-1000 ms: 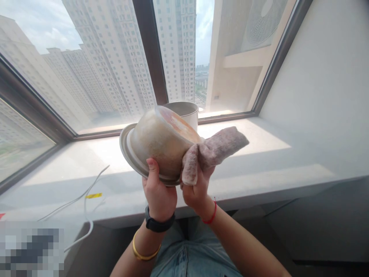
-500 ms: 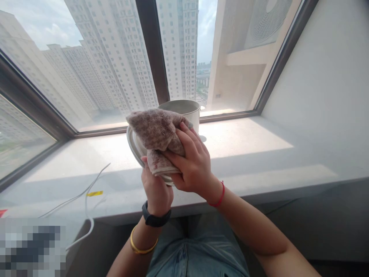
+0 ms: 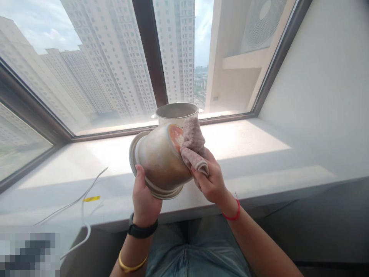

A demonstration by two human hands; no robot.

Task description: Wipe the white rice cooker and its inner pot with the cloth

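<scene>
My left hand (image 3: 147, 198) grips the wide flared rim of a metal pot (image 3: 157, 157), thumb on the near side and fingers hidden beneath. The pot is tilted on its side above the sill, its rim toward the left and its brown-stained base toward the right. In my right hand (image 3: 211, 179) is a bunched brownish-pink towel (image 3: 193, 140), pressed against the pot's base and lower side. Part of the base shows an orange-brown patch beside the towel. Just behind stands an upright light-coloured pot (image 3: 178, 111), open at the top and partly covered by the held one.
The white windowsill (image 3: 248, 169) runs beneath my hands. A thin cable (image 3: 83, 194) with a yellow tag (image 3: 91, 199) lies at the left. Brown window frames (image 3: 150, 54) rise behind the sill, and a white wall (image 3: 323, 88) closes the right side.
The towel has moved right, from covering the pot to its base end, uncovering the pot's side. My right hand has shifted right and down; my left hand has shifted slightly left and down.
</scene>
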